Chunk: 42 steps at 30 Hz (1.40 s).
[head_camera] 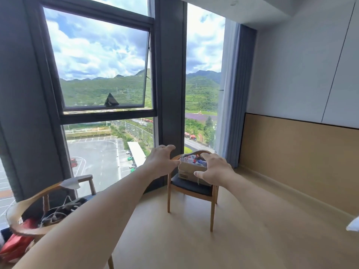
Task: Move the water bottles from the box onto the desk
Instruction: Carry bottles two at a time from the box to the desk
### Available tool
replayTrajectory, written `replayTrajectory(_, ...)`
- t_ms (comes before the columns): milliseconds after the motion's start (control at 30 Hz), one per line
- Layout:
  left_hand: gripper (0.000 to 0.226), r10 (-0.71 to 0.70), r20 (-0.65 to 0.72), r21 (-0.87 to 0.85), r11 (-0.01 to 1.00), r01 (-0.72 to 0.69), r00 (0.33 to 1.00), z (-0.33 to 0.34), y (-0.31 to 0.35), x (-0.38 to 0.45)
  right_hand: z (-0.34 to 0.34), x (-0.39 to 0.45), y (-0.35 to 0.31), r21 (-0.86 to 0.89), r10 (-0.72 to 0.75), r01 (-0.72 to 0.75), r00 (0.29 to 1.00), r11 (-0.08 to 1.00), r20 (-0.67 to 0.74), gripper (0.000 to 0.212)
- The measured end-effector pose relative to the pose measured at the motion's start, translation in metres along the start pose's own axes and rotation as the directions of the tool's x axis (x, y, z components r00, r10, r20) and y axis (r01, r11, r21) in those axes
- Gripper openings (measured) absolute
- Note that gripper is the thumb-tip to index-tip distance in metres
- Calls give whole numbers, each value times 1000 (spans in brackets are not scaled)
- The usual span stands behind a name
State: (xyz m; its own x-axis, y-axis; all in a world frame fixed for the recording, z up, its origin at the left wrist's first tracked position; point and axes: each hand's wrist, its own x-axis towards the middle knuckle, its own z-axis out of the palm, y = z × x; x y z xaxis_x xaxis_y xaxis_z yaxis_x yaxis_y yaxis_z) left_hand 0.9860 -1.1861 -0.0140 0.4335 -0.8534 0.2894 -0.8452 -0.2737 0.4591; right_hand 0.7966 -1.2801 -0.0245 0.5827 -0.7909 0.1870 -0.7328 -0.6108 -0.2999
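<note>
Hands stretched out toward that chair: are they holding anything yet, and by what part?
Nothing is held. The left hand and right hand are spread open in the air, short of the box on the chair.

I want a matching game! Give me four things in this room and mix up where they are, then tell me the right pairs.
Things:
1. box
2. left hand
3. right hand
4. red bag

Places:
A. bottom left corner, under the near chair
B. on the dark seat of the far chair
C. stretched out toward the box, left of it in the picture
D. stretched out in front of the box's right side

Pairs: 1-B, 2-C, 3-D, 4-A
</note>
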Motion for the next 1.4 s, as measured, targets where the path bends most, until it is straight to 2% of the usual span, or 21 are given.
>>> replayTrajectory(267,71,-9,57,-14,1000,10,998,62,-44,153,47,150,33,-12,34,-33,999,999,43,84)
replayTrajectory(400,72,32,82,-9,999,-31,996,99,-75,239,75,230,46,-4,77,-77,997,997,12,81)
replayTrajectory(600,73,73,125,-39,997,-69,989,147,-128,395,120,375,53,-12,129,-129,991,992,30,81)
replayTrajectory(833,70,140,159,-28,990,-137,977,167,-167,572,135,543,59,-1,213,-213,975,977,58,74)
replayTrajectory(1100,70,125,237,-58,992,-114,963,239,-199,696,183,668,96,-23,273,-272,958,962,89,75)
replayTrajectory(1400,68,110,296,-12,994,-112,949,347,-223,822,266,802,182,12,293,-297,946,955,142,78)
